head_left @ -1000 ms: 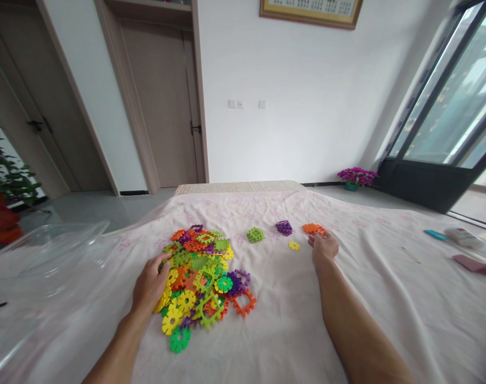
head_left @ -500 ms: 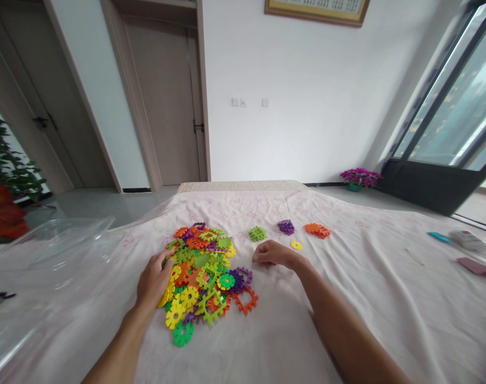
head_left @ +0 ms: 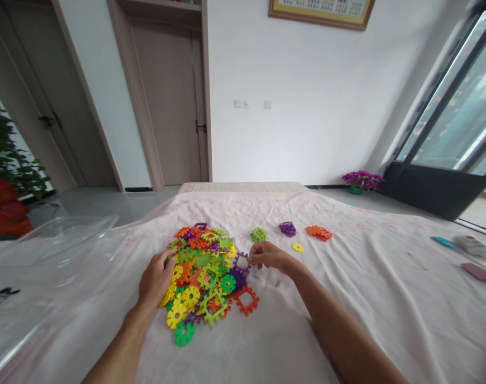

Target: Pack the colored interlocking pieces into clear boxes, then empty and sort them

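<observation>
A heap of plastic building pieces in green, yellow, orange and purple lies in front of me. My right hand pinches the edge of a purple square-frame piece, which is lifted at the heap's right side. My left hand rests against the heap's left edge with its fingers spread over the pieces. Close to my right hand lie an orange frame piece and a dark purple piece, partly covered by a green disc.
Beyond my right hand sit a green group, a purple group, an orange group and a yellow disc. Clear plastic containers stand at left. A blue item and a pinkish strip lie far right on the cloth.
My right hand has closed on the purple frame piece and raised it from the heap's right side. The left hand stays at the heap. The view has shifted slightly.
</observation>
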The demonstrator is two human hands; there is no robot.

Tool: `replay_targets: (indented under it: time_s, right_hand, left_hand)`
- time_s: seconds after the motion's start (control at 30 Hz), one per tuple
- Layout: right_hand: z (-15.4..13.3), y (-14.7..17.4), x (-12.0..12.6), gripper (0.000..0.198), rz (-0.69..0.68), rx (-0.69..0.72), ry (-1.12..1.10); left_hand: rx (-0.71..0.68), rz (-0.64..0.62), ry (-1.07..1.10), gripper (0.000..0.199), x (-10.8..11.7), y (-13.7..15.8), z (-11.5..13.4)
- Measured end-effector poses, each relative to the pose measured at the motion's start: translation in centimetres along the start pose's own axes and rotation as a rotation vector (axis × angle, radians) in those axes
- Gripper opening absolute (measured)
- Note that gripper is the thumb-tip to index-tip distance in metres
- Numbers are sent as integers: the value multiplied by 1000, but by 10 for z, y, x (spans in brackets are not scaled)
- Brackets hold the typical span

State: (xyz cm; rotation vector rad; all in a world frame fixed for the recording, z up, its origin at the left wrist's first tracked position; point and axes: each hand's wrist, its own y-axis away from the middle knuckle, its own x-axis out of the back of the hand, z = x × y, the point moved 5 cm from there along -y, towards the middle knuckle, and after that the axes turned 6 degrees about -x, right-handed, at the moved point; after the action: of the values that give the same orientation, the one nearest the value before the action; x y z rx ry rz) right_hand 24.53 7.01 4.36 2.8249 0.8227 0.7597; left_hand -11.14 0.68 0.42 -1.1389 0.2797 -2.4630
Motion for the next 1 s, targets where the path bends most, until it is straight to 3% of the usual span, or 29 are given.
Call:
replay_targets:
  time_s: [0.23,0.4,0.53,0.63,0.77,1.0]
  right_hand:
    - [10,-5,33,29,347,31,-170]
    - [43,5,78,34,699,-25,-336]
    - [74,17,106,37,889,-92,-487]
    - [86,21,115,35,961,-129,-572]
    - [89,19,116,36,947,-122,-620]
    - [84,18,113,44,1000,-76,-508]
  left_hand:
    - [-7,6,0,39,-1,0,-2]
    - [1,8,4,39,-1,0,-2]
    - [-9,7,-5,40,-1,0,-2]
    - [-9,6,-3,39,-1,0,-2]
    - [9,5,-2,38,0,1,0]
    - [6,3,-7,39,0,0,-1]
